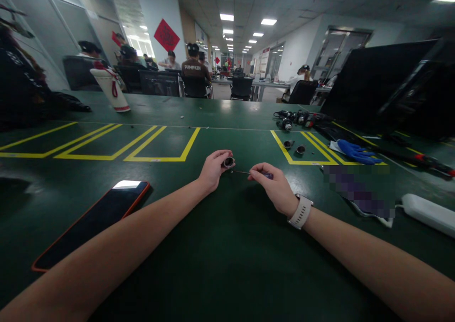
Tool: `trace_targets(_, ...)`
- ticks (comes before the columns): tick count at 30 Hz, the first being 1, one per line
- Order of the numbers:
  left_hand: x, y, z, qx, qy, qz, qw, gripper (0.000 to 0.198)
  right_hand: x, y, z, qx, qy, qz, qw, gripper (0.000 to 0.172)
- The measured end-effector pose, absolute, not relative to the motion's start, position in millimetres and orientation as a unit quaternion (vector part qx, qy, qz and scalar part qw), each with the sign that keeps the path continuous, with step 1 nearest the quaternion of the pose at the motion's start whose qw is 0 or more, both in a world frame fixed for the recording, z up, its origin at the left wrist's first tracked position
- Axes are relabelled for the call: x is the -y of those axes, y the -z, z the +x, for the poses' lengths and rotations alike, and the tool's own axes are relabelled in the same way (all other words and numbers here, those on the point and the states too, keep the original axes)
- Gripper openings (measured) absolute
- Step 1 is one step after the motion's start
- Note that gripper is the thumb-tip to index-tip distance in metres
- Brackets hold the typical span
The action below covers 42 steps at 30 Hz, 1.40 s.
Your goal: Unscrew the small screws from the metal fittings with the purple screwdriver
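Note:
In the middle of the green table (213, 246), my left hand (212, 170) is closed around a small round metal part (228, 162), its dark open end facing me. To its right, my right hand (269, 182) pinches a screwdriver (266, 174) by its dark purplish handle. The thin shaft points left, and its tip lies just below the metal part, apart from its opening. By the tip there is a tiny light ring-like piece (232, 171); whether it touches the shaft I cannot tell. My right wrist wears a watch with a pale band.
Two similar metal parts (300, 149) sit inside a yellow-taped box at right. Behind them lie cabled metal connectors (287, 124). Blue gloves (357, 152), a blurred-out packet (359, 191) and a white power strip (430, 213) lie rightward. A phone (95, 222) rests left, near my forearm.

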<state>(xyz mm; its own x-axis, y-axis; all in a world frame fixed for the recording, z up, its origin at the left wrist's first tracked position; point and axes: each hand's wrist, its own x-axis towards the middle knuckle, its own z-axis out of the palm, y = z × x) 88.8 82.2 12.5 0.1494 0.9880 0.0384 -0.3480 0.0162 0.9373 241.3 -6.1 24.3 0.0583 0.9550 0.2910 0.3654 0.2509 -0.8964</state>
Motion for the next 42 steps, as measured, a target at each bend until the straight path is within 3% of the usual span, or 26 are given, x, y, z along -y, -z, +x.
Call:
trace_targets(13,-79.2,-14.9,88.0,-0.364,-0.538,0.444,0.617,0.015,9.8,-26.2,237.1,0.644,-0.278,-0.547,0.457,0.016)
trace_targets(42,-56.6,-15.8,79.5,-0.366,-0.466,0.530,0.607,0.013,10.2,-25.3,238.8,0.616,-0.310,-0.518,0.506,0.022)
